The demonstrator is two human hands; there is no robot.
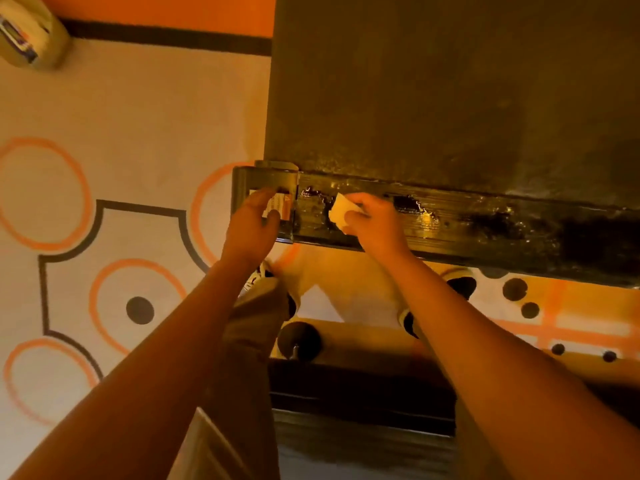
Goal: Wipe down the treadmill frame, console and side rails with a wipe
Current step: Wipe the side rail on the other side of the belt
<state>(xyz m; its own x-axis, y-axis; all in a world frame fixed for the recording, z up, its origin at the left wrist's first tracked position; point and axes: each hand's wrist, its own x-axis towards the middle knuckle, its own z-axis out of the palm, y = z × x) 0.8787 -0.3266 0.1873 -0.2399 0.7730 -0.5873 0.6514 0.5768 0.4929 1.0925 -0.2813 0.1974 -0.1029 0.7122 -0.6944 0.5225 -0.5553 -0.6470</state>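
A dark treadmill belt (pixel 433 84) fills the upper right. Its black ribbed side rail (pixel 485 223) runs across the middle, worn and shiny in patches. My right hand (pixel 374 223) pinches a small pale wipe (pixel 341 211) and holds it against the rail near its left end. My left hand (pixel 251 221) hovers over the rail's end cap (pixel 242 181), fingers loosely curled beside a white and orange warning sticker (pixel 278 204); it holds nothing.
The floor (pixel 121 116) is pale with orange circles and black lines. A beige object (pixel 31 32) sits at the top left. My trouser legs and shoes (pixel 460 275) stand below the rail. Another dark machine part with a round knob (pixel 299 339) lies beneath my arms.
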